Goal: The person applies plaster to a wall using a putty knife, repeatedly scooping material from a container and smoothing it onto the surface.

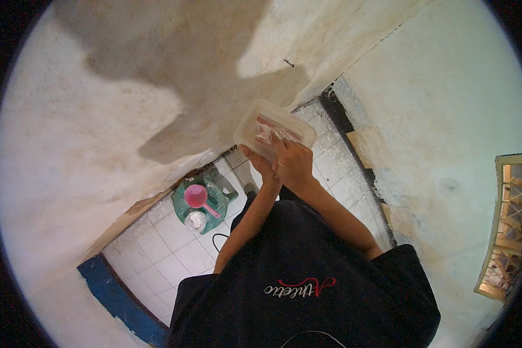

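A translucent plastic tub is held up in front of me, close to the wall. My left hand grips its near left side, thumb along the rim, its other fingers hidden beneath. Over the tub, my right hand closes on a flat reddish piece smeared with white paste. What kind of tool this piece is, I cannot make out. White residue shows on the right fingers.
Below to the left, a green plastic stool carries a pink dipper and a white plastic bag. A nail sticks out of the patchy wall. White-spattered tiles cover the floor. A latticed window is at the right.
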Action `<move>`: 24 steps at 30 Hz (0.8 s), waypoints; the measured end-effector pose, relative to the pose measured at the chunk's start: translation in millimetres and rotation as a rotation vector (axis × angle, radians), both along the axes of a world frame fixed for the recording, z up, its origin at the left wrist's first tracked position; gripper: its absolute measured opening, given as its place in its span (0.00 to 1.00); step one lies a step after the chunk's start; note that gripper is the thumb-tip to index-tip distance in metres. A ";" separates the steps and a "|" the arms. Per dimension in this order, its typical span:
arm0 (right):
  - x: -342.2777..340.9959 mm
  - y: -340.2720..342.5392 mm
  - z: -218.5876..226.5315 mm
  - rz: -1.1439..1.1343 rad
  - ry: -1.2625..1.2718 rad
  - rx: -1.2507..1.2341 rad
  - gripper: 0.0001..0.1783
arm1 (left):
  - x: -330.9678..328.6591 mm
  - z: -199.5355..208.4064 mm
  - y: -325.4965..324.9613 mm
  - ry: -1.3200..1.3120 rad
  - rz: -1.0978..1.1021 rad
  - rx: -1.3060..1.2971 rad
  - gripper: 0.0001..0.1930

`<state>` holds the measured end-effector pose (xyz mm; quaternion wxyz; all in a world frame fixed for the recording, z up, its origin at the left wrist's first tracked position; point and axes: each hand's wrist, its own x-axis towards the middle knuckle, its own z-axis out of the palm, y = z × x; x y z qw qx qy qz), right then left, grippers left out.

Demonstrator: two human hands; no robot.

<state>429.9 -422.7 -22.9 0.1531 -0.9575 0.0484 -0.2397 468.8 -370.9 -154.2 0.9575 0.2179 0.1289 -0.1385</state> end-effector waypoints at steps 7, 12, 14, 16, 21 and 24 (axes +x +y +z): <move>8.9 -4.3 7.5 0.015 -0.039 0.038 0.23 | -0.3 48.0 2.6 0.049 0.040 -0.023 0.39; 10.6 11.7 5.4 0.118 -0.049 0.033 0.21 | 6.1 28.6 12.7 -0.023 0.085 0.065 0.39; 11.2 5.0 14.5 0.038 0.070 0.056 0.23 | 3.4 39.6 12.6 0.005 0.091 0.051 0.39; 20.5 8.5 42.2 0.099 -0.013 0.088 0.24 | 0.9 47.8 12.6 0.080 0.084 0.094 0.38; 22.0 27.6 29.9 0.201 0.096 0.024 0.24 | 2.9 -0.8 13.1 -0.262 0.210 0.234 0.36; 22.3 24.0 32.3 0.257 0.146 0.012 0.20 | 3.2 5.1 13.9 -0.162 0.215 0.198 0.36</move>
